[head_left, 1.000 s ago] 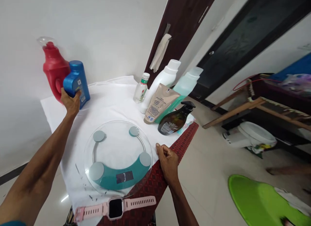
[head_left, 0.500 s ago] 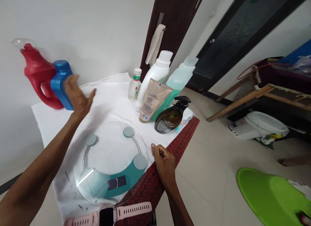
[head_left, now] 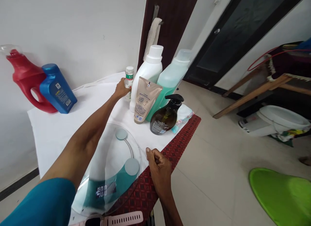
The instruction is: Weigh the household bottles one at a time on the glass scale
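The small clear bottle [head_left: 129, 76] stands upright on the white cloth [head_left: 53, 135], inside the grasp of the left hand [head_left: 121, 89]. The thumb crosses the bottle's near side below the green band, and the other fingers go round behind it (their tips are hidden). Its white cap rises clear above the hand.

Just to the right of the bottle is a white bottle [head_left: 147, 69], with a beige tube [head_left: 147, 99] in front and a bottle of green liquid [head_left: 171, 77] behind the tube. A dark pump bottle [head_left: 164, 119] stands nearer the person.

The right hand [head_left: 159, 169] is curled into a loose fist at the table's edge, well apart from the small clear bottle; nothing shows in it. Beside that fist lies a glass scale [head_left: 121, 179], its display lit, partly under the left forearm. A blue bottle [head_left: 58, 90] and a red jug [head_left: 26, 80] stand at the far left.
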Demonstrator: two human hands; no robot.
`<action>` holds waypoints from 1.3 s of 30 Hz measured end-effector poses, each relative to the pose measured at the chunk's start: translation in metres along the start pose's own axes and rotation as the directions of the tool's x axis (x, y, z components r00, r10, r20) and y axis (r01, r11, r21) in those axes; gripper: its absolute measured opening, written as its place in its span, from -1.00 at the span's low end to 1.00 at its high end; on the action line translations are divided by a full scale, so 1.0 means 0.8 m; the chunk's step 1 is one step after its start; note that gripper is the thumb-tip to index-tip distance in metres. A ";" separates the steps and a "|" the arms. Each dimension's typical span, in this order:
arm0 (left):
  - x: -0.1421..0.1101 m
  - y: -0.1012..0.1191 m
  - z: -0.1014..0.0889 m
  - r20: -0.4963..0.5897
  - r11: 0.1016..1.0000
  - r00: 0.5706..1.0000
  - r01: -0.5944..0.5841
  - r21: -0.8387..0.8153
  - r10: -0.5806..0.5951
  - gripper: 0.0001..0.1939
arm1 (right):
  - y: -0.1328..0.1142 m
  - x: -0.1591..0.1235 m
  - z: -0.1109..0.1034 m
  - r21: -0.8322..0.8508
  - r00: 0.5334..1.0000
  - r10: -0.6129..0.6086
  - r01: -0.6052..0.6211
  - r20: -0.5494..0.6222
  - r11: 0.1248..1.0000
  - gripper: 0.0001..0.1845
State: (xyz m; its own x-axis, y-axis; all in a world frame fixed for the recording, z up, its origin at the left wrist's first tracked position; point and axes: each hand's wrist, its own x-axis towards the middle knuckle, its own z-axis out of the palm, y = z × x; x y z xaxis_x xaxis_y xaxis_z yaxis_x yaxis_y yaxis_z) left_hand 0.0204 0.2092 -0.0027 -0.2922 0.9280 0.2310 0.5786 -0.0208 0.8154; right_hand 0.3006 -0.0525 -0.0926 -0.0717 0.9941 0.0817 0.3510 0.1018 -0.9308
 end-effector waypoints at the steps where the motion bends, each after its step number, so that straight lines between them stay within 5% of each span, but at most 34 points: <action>1: -0.003 0.003 0.001 -0.028 1.000 1.000 0.014 0.011 -0.014 -0.20 | 0.000 0.000 0.000 -0.002 1.000 -0.004 0.004 -0.006 1.000 -0.37; 6: -0.028 -0.002 -0.015 -0.160 0.999 0.986 0.042 0.011 -0.040 -0.40 | -0.003 0.002 0.001 -0.008 0.999 -0.027 0.026 -0.029 1.000 -0.37; 10: -0.077 -0.016 -0.075 -0.277 0.999 0.960 -0.032 -0.005 0.029 -0.40 | -0.003 0.003 0.002 0.001 0.999 -0.040 0.040 -0.035 0.999 -0.36; 13: -0.148 -0.010 -0.135 -0.241 0.984 0.955 -0.179 0.005 0.175 -0.38 | -0.003 0.003 0.002 -0.009 0.998 -0.052 0.051 -0.039 0.999 -0.36; 16: -0.238 0.011 -0.178 -0.108 0.979 0.976 -0.197 -0.052 0.190 -0.40 | -0.004 0.003 0.003 -0.038 0.997 -0.062 0.060 -0.038 0.997 -0.37; 19: -0.315 0.026 -0.193 -0.042 0.984 0.985 -0.169 -0.059 0.167 -0.43 | -0.006 0.002 0.004 -0.054 0.996 -0.077 0.074 -0.041 0.996 -0.37; 22: -0.361 0.024 -0.191 -0.006 0.984 0.985 -0.174 -0.025 0.174 -0.45 | -0.007 0.001 0.004 -0.055 0.995 -0.092 0.090 -0.039 0.994 -0.36; 28: -0.380 0.009 -0.177 0.011 0.977 0.977 -0.212 0.030 0.211 -0.47 | -0.007 0.000 0.007 -0.072 0.993 -0.108 0.105 -0.039 0.992 -0.36; 32: -0.389 0.003 -0.180 -0.011 0.978 0.978 -0.207 0.016 0.207 -0.25 | -0.007 -0.002 0.007 -0.068 0.991 -0.126 0.123 -0.048 0.990 -0.36; 36: -0.412 -0.030 -0.206 -0.153 0.985 0.988 -0.038 -0.171 0.011 -0.23 | -0.008 -0.004 0.006 -0.083 0.990 -0.132 0.127 -0.058 0.988 -0.36; 39: -0.428 -0.076 -0.228 -0.243 0.948 0.951 0.115 -0.297 -0.192 -0.24 | -0.009 -0.004 0.006 -0.076 0.991 -0.126 0.122 -0.054 0.990 -0.37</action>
State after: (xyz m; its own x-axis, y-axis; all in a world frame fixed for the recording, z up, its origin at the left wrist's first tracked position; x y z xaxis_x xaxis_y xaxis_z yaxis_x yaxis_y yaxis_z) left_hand -0.0537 -0.1753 -0.0341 -0.5736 0.7963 0.1922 0.2883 -0.0233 0.9573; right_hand 0.2936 -0.0568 -0.0880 -0.0650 0.9739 0.2173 0.4100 0.2245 -0.8840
